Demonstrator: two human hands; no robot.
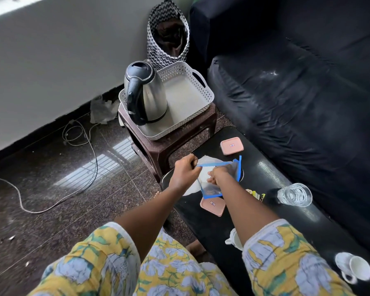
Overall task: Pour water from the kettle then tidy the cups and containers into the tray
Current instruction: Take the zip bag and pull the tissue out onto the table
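Two hands work a clear zip bag (219,174) with blue edging over the black table (265,180). Our left hand (185,170) pinches the bag's blue rim, fingers pressed together; our right hand (219,175) is pushed into the bag, fingers curled, what they grip we cannot tell. Kettle (144,92) stands in the white tray (190,90) on a brown stool (175,137) at 11 o'clock. Pink containers sit at 12 (231,145) and just under the bag (213,206); their small labels are unreadable. Glass of water (295,195) at 3 o'clock, white cups (354,267) at 5.
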